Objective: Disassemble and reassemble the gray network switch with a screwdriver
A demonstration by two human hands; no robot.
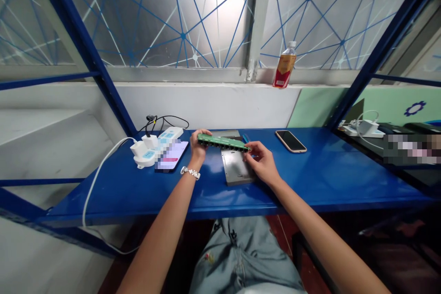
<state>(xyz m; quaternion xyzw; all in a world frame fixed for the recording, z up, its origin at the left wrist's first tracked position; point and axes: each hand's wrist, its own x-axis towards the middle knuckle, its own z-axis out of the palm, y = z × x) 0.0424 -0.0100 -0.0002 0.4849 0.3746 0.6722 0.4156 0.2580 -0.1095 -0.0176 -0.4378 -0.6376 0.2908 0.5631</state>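
The green circuit board was found raised just above the far end of the grey metal casing, clear of it and roughly level, with its long edge and row of dark ports turned toward the wearer. The left hand was closed on the board's end to the left of the casing, fingers wrapped over the top edge. The right hand pinched the opposite end narrowly between thumb and fingertips, and sat over the casing's right edge. Whether that hand also touched the casing could not be determined. A beaded bracelet was on the left wrist, left of the casing.

The casing itself lay flat on the blue bench. Left of the casing lay a phone with its screen lit, and just beyond it a white power strip with two plugs seated and a white cable trailing off. Right of the casing, well apart, a second phone lay with its screen dark. Far behind the casing and to its right, a bottle stood on the window ledge
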